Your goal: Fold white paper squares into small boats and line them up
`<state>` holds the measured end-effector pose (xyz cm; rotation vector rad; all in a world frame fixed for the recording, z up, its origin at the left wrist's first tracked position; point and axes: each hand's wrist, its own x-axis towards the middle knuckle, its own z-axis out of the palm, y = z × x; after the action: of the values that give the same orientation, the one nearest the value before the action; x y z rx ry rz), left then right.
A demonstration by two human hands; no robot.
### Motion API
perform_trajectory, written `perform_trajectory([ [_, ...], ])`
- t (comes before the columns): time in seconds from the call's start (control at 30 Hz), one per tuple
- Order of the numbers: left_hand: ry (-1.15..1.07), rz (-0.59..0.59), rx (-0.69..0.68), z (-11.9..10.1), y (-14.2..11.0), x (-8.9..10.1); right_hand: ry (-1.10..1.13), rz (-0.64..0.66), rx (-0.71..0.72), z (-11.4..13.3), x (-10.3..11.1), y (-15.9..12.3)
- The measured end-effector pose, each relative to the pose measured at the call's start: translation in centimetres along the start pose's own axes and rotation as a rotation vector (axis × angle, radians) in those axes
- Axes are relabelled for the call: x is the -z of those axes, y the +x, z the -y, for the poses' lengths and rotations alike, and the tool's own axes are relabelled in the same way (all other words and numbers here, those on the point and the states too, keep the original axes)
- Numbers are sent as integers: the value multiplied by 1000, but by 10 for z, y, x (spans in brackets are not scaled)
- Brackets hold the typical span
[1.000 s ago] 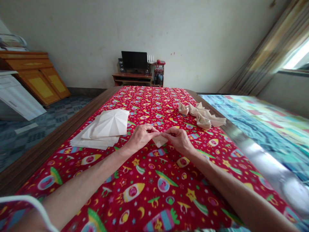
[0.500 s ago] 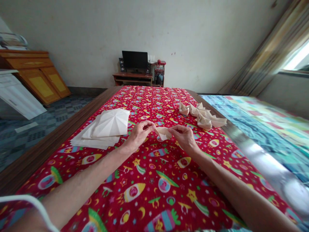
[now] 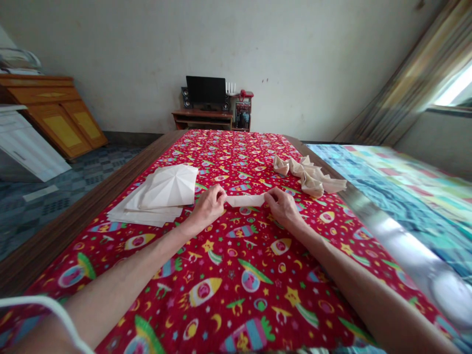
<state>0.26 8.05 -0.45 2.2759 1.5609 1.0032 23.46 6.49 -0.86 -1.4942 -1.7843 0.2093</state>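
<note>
A folded piece of cream paper (image 3: 246, 200) stretches as a narrow band between my hands, above the red patterned cloth (image 3: 228, 265). My left hand (image 3: 211, 203) pinches its left end, and my right hand (image 3: 282, 204) pinches the right end. Left of my left hand lies a stack of creased paper sheets (image 3: 169, 187); the top one has fold lines fanning out from a point. Beyond my right hand sits a cluster of folded paper pieces (image 3: 311, 177) with pointed tips.
The cloth covers a long table with a brown wooden edge (image 3: 147, 152). A bed with a patterned cover (image 3: 368, 196) is at the right. Against the far wall stands a desk with a monitor (image 3: 205, 90). A white cable (image 3: 55, 307) crosses my left forearm.
My hands have moved slightly apart. The paper between them has gone from a short, drooping, pointed shape to a longer, straighter band. Both hands stay pinched on it.
</note>
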Motion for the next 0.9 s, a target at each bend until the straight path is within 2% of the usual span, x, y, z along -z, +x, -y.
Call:
perform_trajectory([
  [0.13, 103, 21, -52, 4, -4, -6, -229, 64, 74, -3, -3, -6],
  [0.27, 290, 25, -136, -4, -9, -3, -418, -7, 173, -2, -5, -13],
  [0.37, 361, 47, -328, -14, -11, 2, -491, 7, 195, 0, -6, -14],
  [0.43, 334, 142, -507, -19, -13, 3, -517, 27, 205, 2, -6, -13],
  [0.5, 303, 250, -609, -22, -17, 1, -535, 34, 206, 4, -5, -12],
  [0.77, 374, 384, -572, -28, -30, -9, -622, 86, 142, 18, -1, -10],
  [0.83, 385, 402, -570, -30, -31, -9, -646, 107, 213, 24, 2, -14],
  [0.9, 383, 407, -572, -31, -30, -8, -624, 160, 356, 28, 4, -21],
])
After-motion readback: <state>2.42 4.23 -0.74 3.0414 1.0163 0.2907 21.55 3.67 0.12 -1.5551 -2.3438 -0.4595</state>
